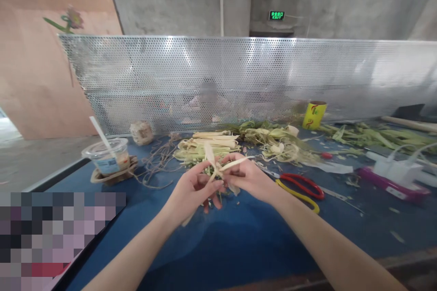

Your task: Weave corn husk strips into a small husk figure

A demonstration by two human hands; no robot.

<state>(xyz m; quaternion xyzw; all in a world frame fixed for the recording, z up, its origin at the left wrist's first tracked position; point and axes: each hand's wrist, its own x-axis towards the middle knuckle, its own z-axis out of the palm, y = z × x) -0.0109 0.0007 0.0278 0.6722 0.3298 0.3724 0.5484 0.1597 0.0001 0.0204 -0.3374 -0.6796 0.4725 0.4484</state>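
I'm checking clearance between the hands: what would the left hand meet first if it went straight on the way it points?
Beyond the pale strips it holds, the left hand would probably meet the right hand first, though depth is unclear.

Muted light in here; the metal screen throws back white glare along its upper part, and the exit sign glows green against a dim grey wall. Soft shadow on the blue table below the left hand and right hand. View stretched toward the edges, slightly soft; lower left corner in coarse squares.
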